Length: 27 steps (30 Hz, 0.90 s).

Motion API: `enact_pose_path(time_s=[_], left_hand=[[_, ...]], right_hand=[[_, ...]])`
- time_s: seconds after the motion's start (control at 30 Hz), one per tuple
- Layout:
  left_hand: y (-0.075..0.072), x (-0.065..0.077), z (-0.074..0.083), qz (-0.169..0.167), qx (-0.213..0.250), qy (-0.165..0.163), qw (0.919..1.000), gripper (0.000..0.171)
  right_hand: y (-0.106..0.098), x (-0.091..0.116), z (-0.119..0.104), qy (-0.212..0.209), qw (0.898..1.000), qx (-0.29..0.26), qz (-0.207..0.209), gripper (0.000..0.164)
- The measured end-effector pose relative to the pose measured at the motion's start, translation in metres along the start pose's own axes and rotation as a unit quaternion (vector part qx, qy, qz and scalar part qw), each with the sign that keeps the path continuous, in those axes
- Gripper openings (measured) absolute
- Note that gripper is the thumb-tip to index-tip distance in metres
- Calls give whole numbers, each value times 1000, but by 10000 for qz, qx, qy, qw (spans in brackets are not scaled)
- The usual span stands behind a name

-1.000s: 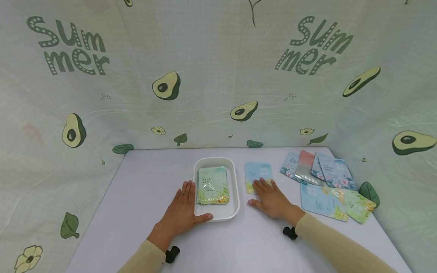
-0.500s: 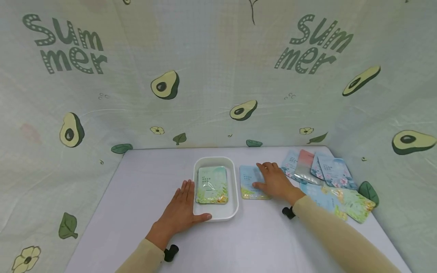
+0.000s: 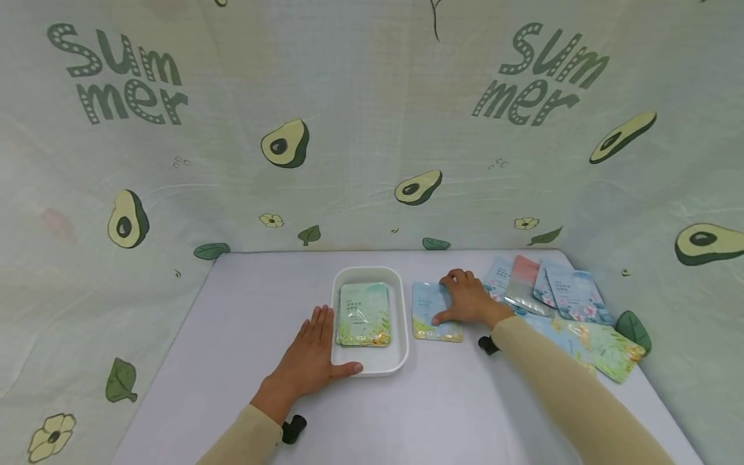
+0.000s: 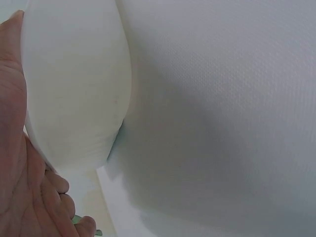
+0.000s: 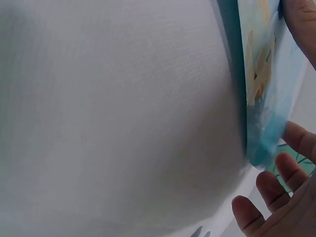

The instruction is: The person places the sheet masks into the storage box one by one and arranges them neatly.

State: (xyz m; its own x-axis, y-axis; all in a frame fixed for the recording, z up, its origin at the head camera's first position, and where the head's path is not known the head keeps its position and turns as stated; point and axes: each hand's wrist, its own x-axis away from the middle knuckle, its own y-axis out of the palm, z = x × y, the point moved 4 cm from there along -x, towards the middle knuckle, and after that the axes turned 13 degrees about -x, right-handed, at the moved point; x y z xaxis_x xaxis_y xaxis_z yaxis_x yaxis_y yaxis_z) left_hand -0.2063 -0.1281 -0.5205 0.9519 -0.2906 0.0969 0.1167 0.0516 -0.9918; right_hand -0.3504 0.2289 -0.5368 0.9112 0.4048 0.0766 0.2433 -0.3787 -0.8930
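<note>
A white tray [image 3: 372, 363] stands in the middle of the table, holding a flat green face mask packet [image 3: 363, 315]. My left hand [image 3: 305, 358] lies along the tray's left side with straight fingers, its thumb at the front rim; the left wrist view shows the tray's outer wall [image 4: 74, 84] against the palm. To the tray's right lies a light blue face mask packet [image 3: 429, 309]. My right hand [image 3: 469, 302] holds this packet, thumb on its face and bent fingers at its far right edge. In the right wrist view the blue packet [image 5: 261, 94] sits between thumb and index finger.
Several more packets are spread at the right: blue floral ones [image 3: 578, 294], a pink and silver one [image 3: 524, 281], and a green one [image 3: 616, 352]. A patterned cloth [image 3: 349, 129] rises behind and beside the white table [image 3: 244, 303].
The right hand has gone from lying flat on the blue packet to holding its far right edge. The packet has slid slightly toward the tray and the person. The left hand has stayed put.
</note>
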Motion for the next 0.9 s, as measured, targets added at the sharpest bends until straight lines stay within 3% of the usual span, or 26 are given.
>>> enact_pose_path(time_s=[0.23, 0.47, 0.6, 0.9], left_hand=[[0, 0, 0, -33, -58, -29, 10000, 137], [-1, -1, 1, -44, -107, -11, 9999, 137], [-1, -1, 1, -38, -86, -20, 10000, 137], [-2, 0, 1, -61, -111, -17, 9999, 137]], right_hand=[[0, 1, -2, 113, 9998, -114, 96, 107], [-1, 1, -2, 344, 9993, 84, -110, 128], [-1, 2, -2, 379, 9991, 133, -105, 119], [-4, 11, -14, 39, 9984, 243, 515, 109]])
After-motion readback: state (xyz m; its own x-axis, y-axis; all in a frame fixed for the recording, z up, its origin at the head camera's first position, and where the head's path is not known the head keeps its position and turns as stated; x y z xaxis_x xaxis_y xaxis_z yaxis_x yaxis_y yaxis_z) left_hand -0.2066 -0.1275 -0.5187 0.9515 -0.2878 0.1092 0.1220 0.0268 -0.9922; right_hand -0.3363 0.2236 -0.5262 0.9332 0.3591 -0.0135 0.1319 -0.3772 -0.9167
